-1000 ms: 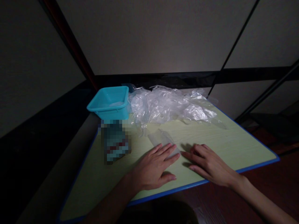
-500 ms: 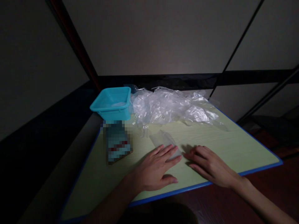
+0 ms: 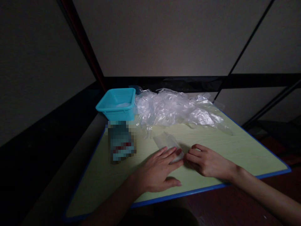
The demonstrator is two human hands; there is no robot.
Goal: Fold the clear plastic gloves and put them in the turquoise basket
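A small, flat, see-through plastic bag (image 3: 167, 140) lies on the table. My left hand (image 3: 160, 171) rests palm down over its near part, fingers stretched out and thumb apart. At the bag's near right edge, my right hand (image 3: 203, 161) has its fingers curled together, the tips close to my left fingertips. Whatever those right fingertips pinch is hidden from view.
The pale yellow-green table (image 3: 225, 153) has a blue edge. A crumpled heap of clear plastic (image 3: 174, 106) lies along its back. A turquoise bin (image 3: 119, 112) with something pale inside stands back left; before it lies a pixelated item (image 3: 121, 141).
My right hand has moved left to the bag's edge, and its fingers have curled in more. My left hand stays flat on the bag. The whole view has shifted slightly.
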